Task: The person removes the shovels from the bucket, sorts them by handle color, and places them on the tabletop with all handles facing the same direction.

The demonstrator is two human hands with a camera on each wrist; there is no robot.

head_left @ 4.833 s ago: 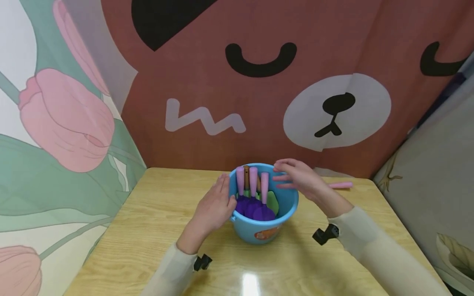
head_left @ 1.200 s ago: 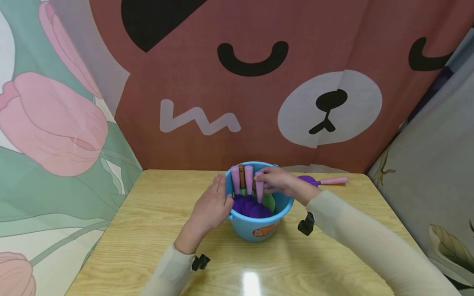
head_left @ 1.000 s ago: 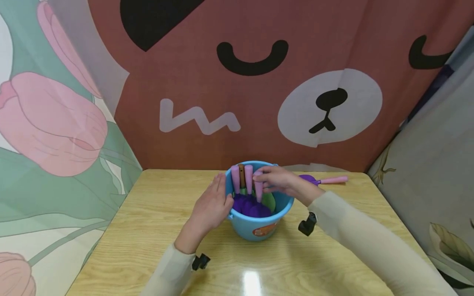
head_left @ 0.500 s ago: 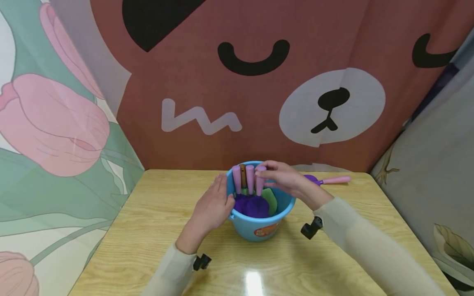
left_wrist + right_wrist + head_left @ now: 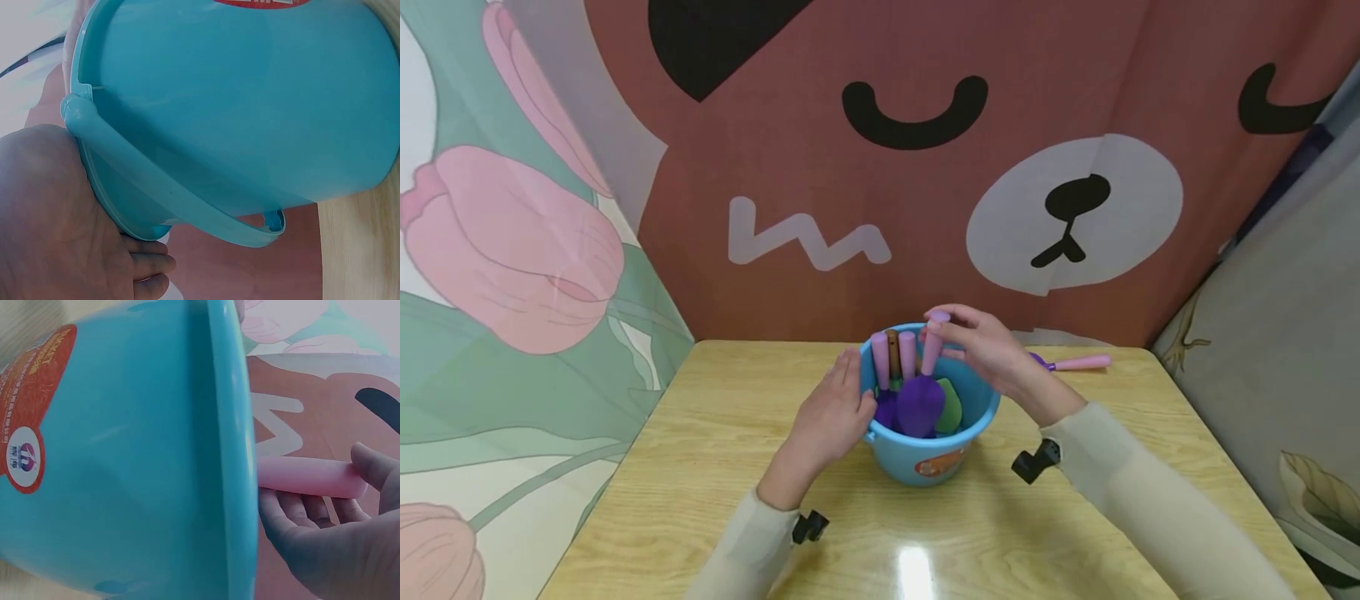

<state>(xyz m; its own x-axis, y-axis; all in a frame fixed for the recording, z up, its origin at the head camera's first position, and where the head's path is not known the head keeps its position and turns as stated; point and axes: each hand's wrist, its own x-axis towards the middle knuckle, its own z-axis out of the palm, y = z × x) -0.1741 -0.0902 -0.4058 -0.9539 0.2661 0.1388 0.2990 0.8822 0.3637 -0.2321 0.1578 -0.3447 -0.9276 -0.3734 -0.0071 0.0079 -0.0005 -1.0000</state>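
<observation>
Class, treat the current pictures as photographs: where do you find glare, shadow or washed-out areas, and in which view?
Head: white glare on the table at the bottom edge, soft shadow right of the bucket; left wrist: upper-left corner washed out, left hand dim and greyish; right wrist: pale highlight along the rim, small print on the label too soft to read.

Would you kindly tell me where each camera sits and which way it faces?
Head: on the head, facing forward and down at the blue bucket; left hand, right hand and sleeves show.
Left wrist: on that wrist, facing the bucket's side and swing handle; the left hand shows.
Right wrist: on that wrist, facing the bucket and its red label; the right hand shows, holding a pink shovel handle.
Head and right wrist share the bucket, label and right hand.
</observation>
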